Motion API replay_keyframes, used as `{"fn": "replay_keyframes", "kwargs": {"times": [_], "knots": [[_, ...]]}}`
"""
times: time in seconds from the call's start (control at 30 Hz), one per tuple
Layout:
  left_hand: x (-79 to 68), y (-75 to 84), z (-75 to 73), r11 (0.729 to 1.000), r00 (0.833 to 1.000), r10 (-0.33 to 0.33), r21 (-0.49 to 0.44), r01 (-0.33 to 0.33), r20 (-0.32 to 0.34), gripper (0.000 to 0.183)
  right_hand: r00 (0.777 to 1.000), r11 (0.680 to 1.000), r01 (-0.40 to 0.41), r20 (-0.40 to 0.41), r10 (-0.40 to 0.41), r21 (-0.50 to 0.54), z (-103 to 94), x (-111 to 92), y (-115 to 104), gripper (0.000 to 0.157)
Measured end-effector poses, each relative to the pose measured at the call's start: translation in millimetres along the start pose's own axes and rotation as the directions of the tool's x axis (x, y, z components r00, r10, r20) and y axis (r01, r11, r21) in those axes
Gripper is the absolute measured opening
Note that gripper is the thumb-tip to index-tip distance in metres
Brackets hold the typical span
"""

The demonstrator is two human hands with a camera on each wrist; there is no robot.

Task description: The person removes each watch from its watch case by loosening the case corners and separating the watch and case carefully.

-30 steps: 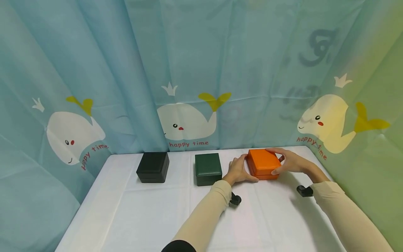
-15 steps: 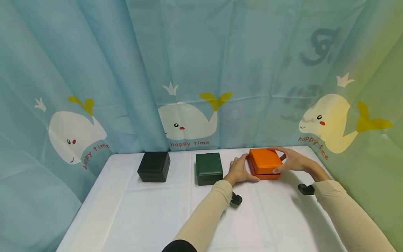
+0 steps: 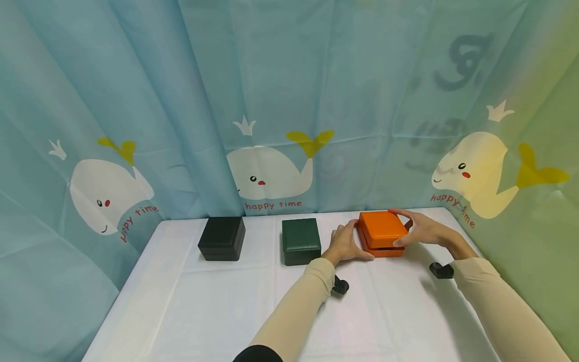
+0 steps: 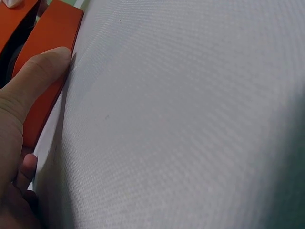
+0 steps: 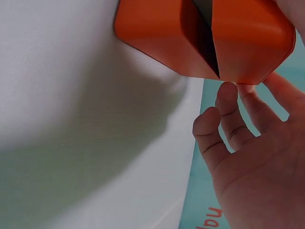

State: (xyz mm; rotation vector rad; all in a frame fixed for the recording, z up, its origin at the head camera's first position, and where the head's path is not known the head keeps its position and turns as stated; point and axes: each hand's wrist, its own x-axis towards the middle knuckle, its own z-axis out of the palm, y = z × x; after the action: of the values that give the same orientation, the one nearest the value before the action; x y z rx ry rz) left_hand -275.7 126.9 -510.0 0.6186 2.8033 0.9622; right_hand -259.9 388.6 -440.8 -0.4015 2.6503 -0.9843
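Note:
An orange hinged box (image 3: 380, 223) stands at the back right of the table, its lid slightly raised at the front. My left hand (image 3: 345, 245) holds the box's base (image 4: 50, 33) from the left side, the thumb along its front face low by the cloth. With thumb and fingers my right hand (image 3: 422, 230) grips the lid (image 5: 250, 40) at its right side. A dark gap shows between lid and base in both wrist views. What lies inside is hidden.
A dark green box (image 3: 300, 241) stands just left of my left hand. Farther left is a black box (image 3: 221, 239). A white cloth covers the table (image 3: 217, 311); a blue-green curtain (image 3: 362, 100) with printed whales hangs right behind it.
The orange box's lid has lifted at its front edge, opening a thin gap above the base. My right hand has risen slightly with it, while my left hand has stayed at the base.

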Motion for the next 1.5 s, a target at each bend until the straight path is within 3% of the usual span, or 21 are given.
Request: {"fn": "replay_keyframes", "kwargs": {"times": [0.4,0.83,1.5], "knots": [[0.4,2.2,-1.2,1.000,1.000,-0.009,0.007,0.009,0.005,0.112,0.999,0.989,-0.009,0.031,0.004,0.147,-4.5,4,0,0.099],[-0.5,-1.1,-1.0,1.000,1.000,0.016,-0.005,-0.016,0.010,0.110,1.000,0.960,0.023,0.005,-0.025,0.278,3.1,4,16,0.090],[-1.2,-0.3,-1.1,1.000,1.000,0.005,0.001,-0.005,0.016,0.110,0.999,0.967,0.026,0.021,-0.032,0.254,-1.0,5,14,0.090]]}}
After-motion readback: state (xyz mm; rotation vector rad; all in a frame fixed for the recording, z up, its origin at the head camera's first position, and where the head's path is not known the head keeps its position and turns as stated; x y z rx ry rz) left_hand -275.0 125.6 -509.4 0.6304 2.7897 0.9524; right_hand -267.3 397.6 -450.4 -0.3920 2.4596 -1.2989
